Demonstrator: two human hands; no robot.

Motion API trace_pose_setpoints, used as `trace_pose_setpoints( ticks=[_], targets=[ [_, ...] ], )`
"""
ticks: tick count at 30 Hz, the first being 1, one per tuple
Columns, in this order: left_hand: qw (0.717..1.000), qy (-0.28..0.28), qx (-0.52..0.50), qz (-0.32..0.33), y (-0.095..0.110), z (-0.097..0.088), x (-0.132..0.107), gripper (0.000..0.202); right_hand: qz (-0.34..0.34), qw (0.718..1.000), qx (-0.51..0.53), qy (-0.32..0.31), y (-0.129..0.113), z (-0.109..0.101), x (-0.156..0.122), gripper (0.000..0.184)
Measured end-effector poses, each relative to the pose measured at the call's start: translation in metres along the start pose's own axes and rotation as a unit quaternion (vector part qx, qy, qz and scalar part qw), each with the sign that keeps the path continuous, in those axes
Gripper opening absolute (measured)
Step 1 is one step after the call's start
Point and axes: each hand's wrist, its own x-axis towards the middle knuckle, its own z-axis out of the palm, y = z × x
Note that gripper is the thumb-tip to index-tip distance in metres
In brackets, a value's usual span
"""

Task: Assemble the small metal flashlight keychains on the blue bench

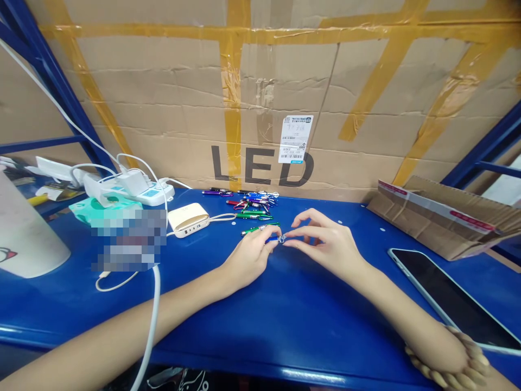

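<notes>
My left hand (249,256) is closed round a small blue keychain penlight (273,239), and most of its barrel is hidden by the fingers. At the penlight's right end a small silver metal clip (281,239) sticks out. The thumb and forefinger of my right hand (331,239) pinch at this clip, while its other fingers are bent above. Just beyond my left hand lies a green penlight (249,231). Behind it, several more penlights (254,201) in purple, red, blue and green lie in a loose pile, with small carabiners on their ends.
A white power bank (188,218) with a cable loop lies left of the pile. Further left are a power strip (157,193), a teal packet (87,214) and a pale cup (30,233). A phone (448,293) and an open cardboard box (435,217) lie right.
</notes>
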Motion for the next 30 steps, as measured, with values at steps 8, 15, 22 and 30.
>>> trace_pose_setpoints(
  ticks=[8,15,22,30],
  targets=[
    [0.999,-0.026,-0.031,0.014,-0.004,0.001,0.0,0.02,-0.064,0.997,-0.048,0.004,0.002,-0.001,-0.001,0.026],
    [0.999,-0.031,-0.002,0.029,-0.005,0.001,-0.001,0.019,-0.003,1.0,0.015,-0.019,0.0,0.001,-0.001,0.022],
    [0.997,-0.035,0.052,0.051,-0.007,0.003,-0.001,0.022,0.116,0.989,0.063,-0.064,-0.006,0.006,0.0,0.013],
    [0.998,-0.036,0.04,0.034,-0.003,-0.001,-0.002,0.02,0.134,0.982,0.123,-0.051,-0.008,0.012,0.0,0.021]
  ],
)
